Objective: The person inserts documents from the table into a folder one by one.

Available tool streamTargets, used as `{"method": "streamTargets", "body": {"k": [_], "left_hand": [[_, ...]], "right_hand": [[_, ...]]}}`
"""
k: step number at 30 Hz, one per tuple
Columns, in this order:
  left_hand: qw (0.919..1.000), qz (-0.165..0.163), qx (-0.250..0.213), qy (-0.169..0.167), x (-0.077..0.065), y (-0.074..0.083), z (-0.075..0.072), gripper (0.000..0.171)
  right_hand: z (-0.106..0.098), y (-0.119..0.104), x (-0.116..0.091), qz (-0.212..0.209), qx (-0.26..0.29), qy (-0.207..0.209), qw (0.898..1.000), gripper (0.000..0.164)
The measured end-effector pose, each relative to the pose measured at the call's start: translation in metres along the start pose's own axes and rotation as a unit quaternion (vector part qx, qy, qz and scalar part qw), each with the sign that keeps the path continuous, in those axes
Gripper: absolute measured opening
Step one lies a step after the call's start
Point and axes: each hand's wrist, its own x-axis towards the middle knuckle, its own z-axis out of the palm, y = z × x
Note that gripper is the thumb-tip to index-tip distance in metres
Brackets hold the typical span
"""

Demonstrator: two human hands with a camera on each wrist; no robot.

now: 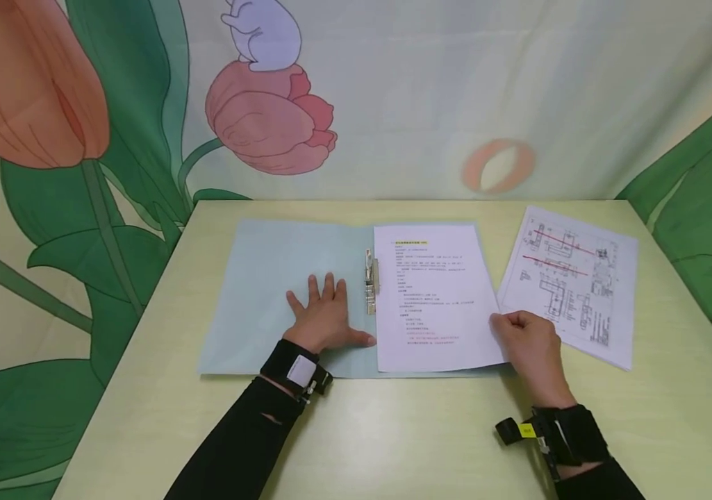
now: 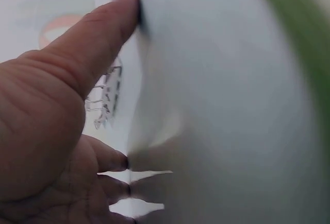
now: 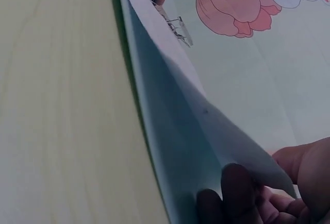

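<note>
A pale blue folder (image 1: 268,292) lies spread on the table, with a metal clip (image 1: 370,281) along its middle fold. On its right side is a printed sheet (image 1: 437,298) with a yellow-marked heading and some red lines. My left hand (image 1: 324,316) rests with spread fingers on the folder's left cover, its thumb reaching toward the sheet's left edge. The sheet's lower right edge is pinched by my right hand (image 1: 531,347). In the right wrist view this paper (image 3: 191,87) is lifted off the blue folder (image 3: 165,121) between thumb and fingers.
Right of the folder lies a sheet with technical drawings (image 1: 574,278) and red strokes, slightly turned, close to my right hand. The pale wooden table (image 1: 393,437) ends at the back against a curtain (image 1: 406,104) printed with tulips.
</note>
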Motion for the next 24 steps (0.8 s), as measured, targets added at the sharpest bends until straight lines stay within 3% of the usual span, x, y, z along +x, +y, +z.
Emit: {"method": "streamTargets", "body": {"k": [6, 10, 12, 14, 16, 19, 22, 24], "left_hand": [[0.9997, -0.015, 0.011, -0.015, 0.003, 0.006, -0.004, 0.131], [0.9999, -0.005, 0.015, 0.004, 0.003, 0.006, -0.005, 0.125], [0.9995, 0.015, 0.014, 0.025, 0.0, 0.006, -0.005, 0.115], [0.9973, 0.054, 0.012, 0.048, -0.008, 0.006, -0.004, 0.097], [0.9902, 0.117, 0.011, 0.075, -0.018, 0.009, -0.003, 0.076], [0.9671, 0.233, 0.031, 0.097, -0.034, 0.016, 0.005, 0.053], [0.9447, 0.307, 0.068, 0.093, -0.043, 0.023, 0.018, 0.049], [0.9405, 0.318, 0.088, 0.083, -0.046, 0.025, 0.024, 0.052]], "right_hand": [[-0.007, 0.003, 0.003, -0.008, -0.026, -0.016, 1.0, 0.037], [-0.006, 0.005, 0.005, -0.028, -0.038, -0.025, 0.999, 0.032], [-0.004, 0.005, 0.005, -0.031, -0.037, -0.029, 0.998, 0.031], [-0.003, 0.004, 0.004, -0.029, -0.035, -0.029, 0.999, 0.031], [-0.003, 0.003, 0.003, -0.029, -0.035, -0.028, 0.999, 0.03], [-0.004, 0.003, 0.003, -0.032, -0.036, -0.025, 0.999, 0.03], [-0.004, 0.002, 0.004, -0.036, -0.039, -0.019, 0.998, 0.028], [-0.003, 0.002, 0.005, -0.038, -0.041, -0.019, 0.998, 0.026]]}}
